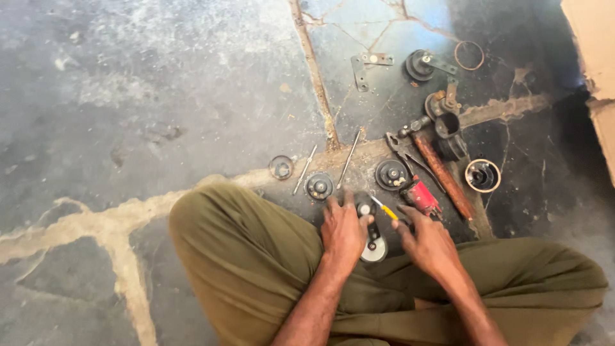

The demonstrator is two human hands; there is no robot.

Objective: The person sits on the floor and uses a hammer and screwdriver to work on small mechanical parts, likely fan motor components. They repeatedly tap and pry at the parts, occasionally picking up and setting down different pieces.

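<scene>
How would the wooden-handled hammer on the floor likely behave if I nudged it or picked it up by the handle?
The hammer looks stiff. Its round wooden handle could roll a little, though the metal head should stop it. Lifted by the handle end, it would probably feel head-heavy and tip toward the head. The pliers lie against it, so a push may shift them too.

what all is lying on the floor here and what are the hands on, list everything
dark metal pulley arm with pale round wheel: 1, black and off-white, under both hands
yellow-handled screwdriver: 1, yellow, at the right hand's fingertips
red-handled pliers: 1, red and grey, right of the screwdriver
wooden-handled hammer: 1, brown, slanting right of the pliers
round dark metal discs: 2, black, one above the left hand, the other further right
thin metal rods: 2, grey, above the discs
pale-rimmed round cup: 1, cream, far right
thin wire ring: 1, rusty, top right
flat metal brackets: 2, grey, top centre
cracked stone floor: grey
left hand: on the pulley arm
right hand: by the screwdriver
</scene>
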